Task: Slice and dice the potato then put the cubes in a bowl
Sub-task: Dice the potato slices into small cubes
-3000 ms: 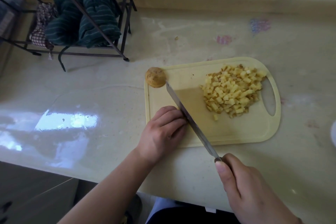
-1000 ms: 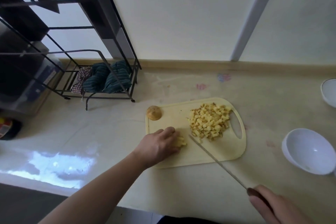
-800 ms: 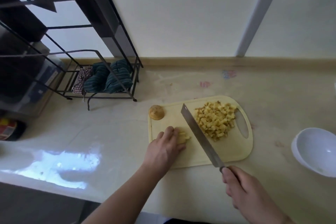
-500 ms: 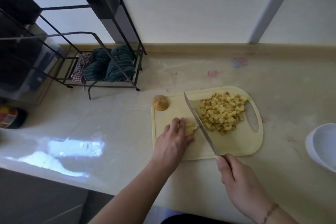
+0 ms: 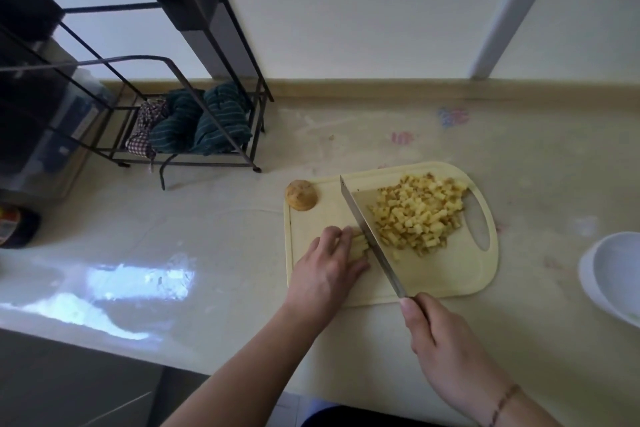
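the knife (image 5: 372,239) had returned against the potato strips (image 5: 360,244) under the left hand (image 5: 327,270)'s pressed-down fingers; right hand (image 5: 446,350) fingers clamped its handle, so dicing resumed.

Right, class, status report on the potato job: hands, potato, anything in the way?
Left hand pinning potato strips. Right hand gripping knife, blade at strips. Cube pile on board; bowl empty. Nothing in the way.

Glossy cream countertop (image 5: 214,253) here, with a pale yellow cutting board (image 5: 450,274), a black wire rack (image 5: 194,135) back left, and a white bowl (image 5: 613,274) sitting at the right edge.
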A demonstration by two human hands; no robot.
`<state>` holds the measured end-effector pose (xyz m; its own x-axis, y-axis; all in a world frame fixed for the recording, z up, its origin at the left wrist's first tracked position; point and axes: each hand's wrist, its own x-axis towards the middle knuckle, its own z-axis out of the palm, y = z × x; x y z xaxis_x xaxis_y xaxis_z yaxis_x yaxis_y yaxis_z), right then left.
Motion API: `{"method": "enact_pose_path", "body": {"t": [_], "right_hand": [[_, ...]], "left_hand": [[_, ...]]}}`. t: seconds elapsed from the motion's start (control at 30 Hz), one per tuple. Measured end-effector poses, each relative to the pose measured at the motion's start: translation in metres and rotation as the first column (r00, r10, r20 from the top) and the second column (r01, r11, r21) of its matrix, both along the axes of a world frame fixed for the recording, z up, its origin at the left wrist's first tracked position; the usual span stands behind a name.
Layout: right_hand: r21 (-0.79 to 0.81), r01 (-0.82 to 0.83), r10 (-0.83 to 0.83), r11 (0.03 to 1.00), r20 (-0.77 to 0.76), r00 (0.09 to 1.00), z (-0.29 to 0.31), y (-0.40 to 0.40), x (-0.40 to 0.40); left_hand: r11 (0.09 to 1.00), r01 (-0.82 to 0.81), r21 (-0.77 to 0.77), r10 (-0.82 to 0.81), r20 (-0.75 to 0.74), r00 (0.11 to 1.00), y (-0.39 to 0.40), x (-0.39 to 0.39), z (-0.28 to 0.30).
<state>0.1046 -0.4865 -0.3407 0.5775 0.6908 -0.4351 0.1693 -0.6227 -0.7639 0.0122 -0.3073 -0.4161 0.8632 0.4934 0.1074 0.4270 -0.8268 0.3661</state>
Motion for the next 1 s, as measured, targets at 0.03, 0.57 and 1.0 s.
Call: {"method": "enact_pose_path", "body": {"t": [0.03, 0.57, 1.0], "right_hand": [[-0.004, -0.002, 0.002, 1.000, 0.004, 1.000, 0.000, 0.000, 0.000], [-0.042, -0.020, 0.019, 0.999, -0.033, 0.999, 0.010, -0.001, 0.009], [-0.013, -0.006, 0.006, 1.000, -0.024, 1.000, 0.011, 0.001, 0.013]], "left_hand": [[1.000, 0.004, -0.007, -0.004, 0.001, 1.000, 0.000, 0.000, 0.001], [0.995, 0.092, 0.029, -0.074, -0.379, 0.922, 0.003, 0.001, 0.031], [0.991, 0.034, 0.130, -0.017, -0.134, 0.991, -0.004, 0.009, 0.012]]}}
